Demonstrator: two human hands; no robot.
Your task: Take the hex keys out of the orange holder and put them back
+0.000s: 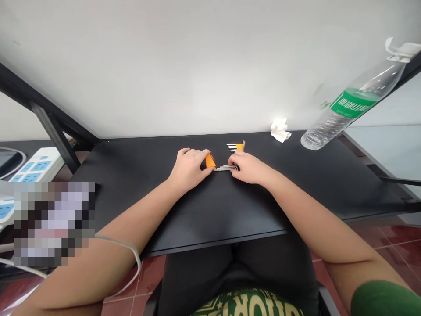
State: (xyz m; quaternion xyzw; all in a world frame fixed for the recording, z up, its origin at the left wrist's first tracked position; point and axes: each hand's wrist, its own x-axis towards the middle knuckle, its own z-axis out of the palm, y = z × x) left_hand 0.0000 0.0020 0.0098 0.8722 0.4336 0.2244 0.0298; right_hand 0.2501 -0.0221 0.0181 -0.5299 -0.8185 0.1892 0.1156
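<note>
- Hands meet mid-way across the black desk (138, 184), closer to its far edge.
- Grip one: left hand (189, 169), fingers closed around orange holder (209, 161), likely bracing it flat on the desk.
- Grip two: right hand (248, 169), fingertips pinched narrow on hex keys (225, 167) sticking out of the holder's right side.
- Just beyond, second hex key set (236, 147), untouched.
- Far right: crumpled tissue (280, 130), water bottle (348, 107), well apart from the hands.
</note>
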